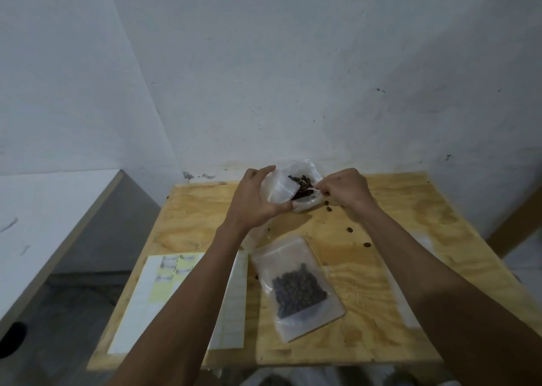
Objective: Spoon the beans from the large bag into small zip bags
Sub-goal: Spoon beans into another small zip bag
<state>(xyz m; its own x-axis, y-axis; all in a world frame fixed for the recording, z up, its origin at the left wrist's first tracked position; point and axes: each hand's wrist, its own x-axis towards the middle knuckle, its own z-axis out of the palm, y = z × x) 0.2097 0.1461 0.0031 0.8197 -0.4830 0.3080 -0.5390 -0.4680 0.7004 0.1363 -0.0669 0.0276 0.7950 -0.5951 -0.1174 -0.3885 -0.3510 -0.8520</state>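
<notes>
Plywood table (381, 268): left hand (255, 201) fingers grip small bag (280, 190); right hand (346, 190) pinches spoon (311, 191).

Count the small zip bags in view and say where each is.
2. One small bag is held in the left hand by the large bag; one filled bag lies on the table. Others may be hidden.

Left hand (258, 201) held a small zip bag (280, 190) at the large bag (305, 177); right hand (344, 190) pinched a spoon (309, 191); a filled bag (299, 292) lay on the tabletop (381, 268).
</notes>
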